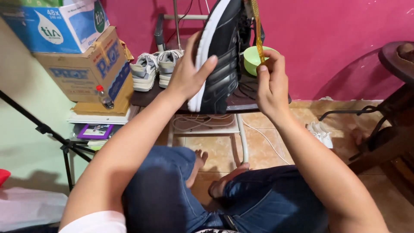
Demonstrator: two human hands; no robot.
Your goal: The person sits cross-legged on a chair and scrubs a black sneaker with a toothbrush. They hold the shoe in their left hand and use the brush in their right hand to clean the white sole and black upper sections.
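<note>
- The left hand (186,74) grips a black shoe with a white sole (220,56), fingers wrapped over the sole edge, holding it upright in front of the pink wall (327,39).
- The right hand (271,86) pinches a yellow strip (258,32) between fingertips, just beside the shoe.
- Behind them, a green bowl (252,58) and a pair of grey sneakers (155,69) sit on a small dark table (144,98).
- Cardboard boxes (82,64) are stacked to the left.
</note>
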